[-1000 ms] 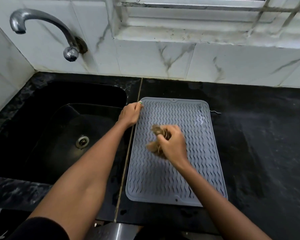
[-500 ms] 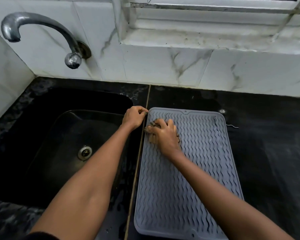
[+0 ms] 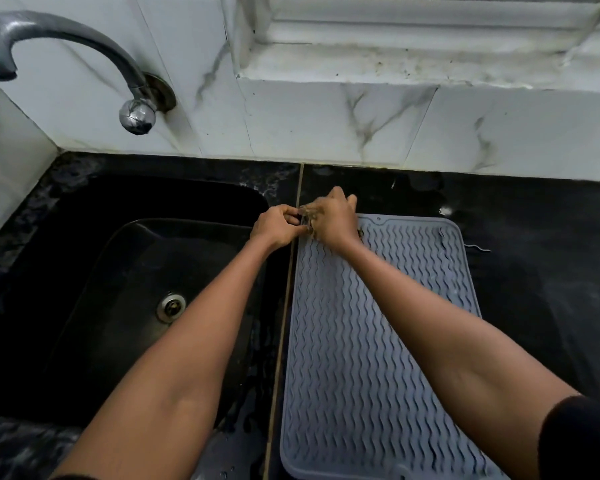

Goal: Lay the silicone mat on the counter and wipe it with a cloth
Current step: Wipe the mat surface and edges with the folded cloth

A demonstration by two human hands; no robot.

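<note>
Where the black stone surface (image 3: 534, 271) meets the white marble-patterned wall tiles (image 3: 326, 119), a grey silicone mat (image 3: 378, 341) lies flat, its ridged face covered in wavy lines. The mat sits just to the right of a thin seam (image 3: 284, 306) in the surface, its long side running toward the person.

Both bare forearms reach forward from the bottom of the head view and meet at the mat's far left corner. The left hand (image 3: 276, 228) is curled closed, pinching the mat's corner edge. The right hand (image 3: 333, 220) is pressed down touching the left, fingers bent over a small brownish cloth (image 3: 307, 216) that is mostly hidden beneath it; only a scrap shows between the two hands. A dark sleeve (image 3: 582, 441) covers the right upper arm at the lower right corner.

Left of the seam a black sink (image 3: 84, 271) is sunk into the surface, with a round metal drain (image 3: 171, 307) in its bottom. Above it a curved chrome tap (image 3: 66, 39) juts from the wall. A stained white window ledge (image 3: 430, 71) runs along the top right.
</note>
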